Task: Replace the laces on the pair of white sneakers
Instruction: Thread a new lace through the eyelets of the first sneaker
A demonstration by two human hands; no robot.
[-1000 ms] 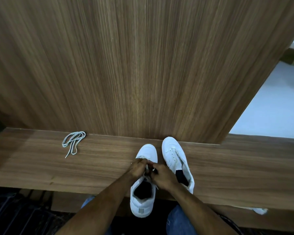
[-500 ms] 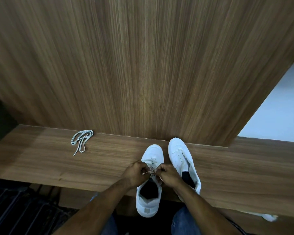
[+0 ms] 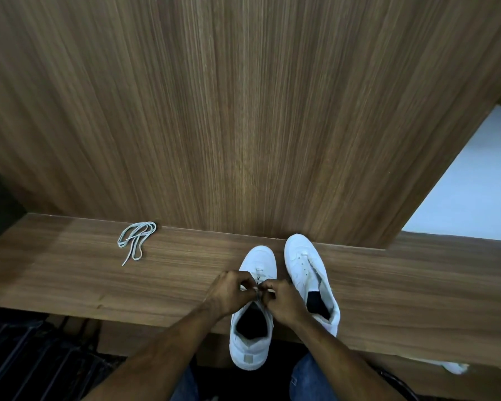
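- A tall wood panel (image 3: 229,111) fills most of the view, and a long wood bench (image 3: 70,279) runs across at its foot.
- Two white sneakers stand side by side on the bench, toes toward the panel. The left sneaker (image 3: 253,337) hangs its heel over the near edge; the right sneaker (image 3: 304,261) sits just beside it, tilted a little outward, and shows bare eyelets with no lace that I can see.
- The left hand (image 3: 229,290) and the right hand (image 3: 284,299) meet over the middle of the left sneaker. Both have their fingers curled, and each seems to pinch a strand of the lace (image 3: 260,274) in that shoe; the exact grip is too small to read.
- A loose lace (image 3: 136,238) lies coiled on the bench well to the left, apart from both shoes.
- The step in hand looks like working the lace through the left sneaker's middle eyelets. Whether it is going in or coming out, I cannot tell.
- To do it well, in my judgement: keep the lace flat, not twisted, and feed the tip straight through each hole rather than at an angle.
- Pull both ends evenly so they finish at matching lengths, and snug each crossing before the next.
- Steady the shoe with the heel of one hand, since its back overhangs the edge and a hard tug could tip it off.
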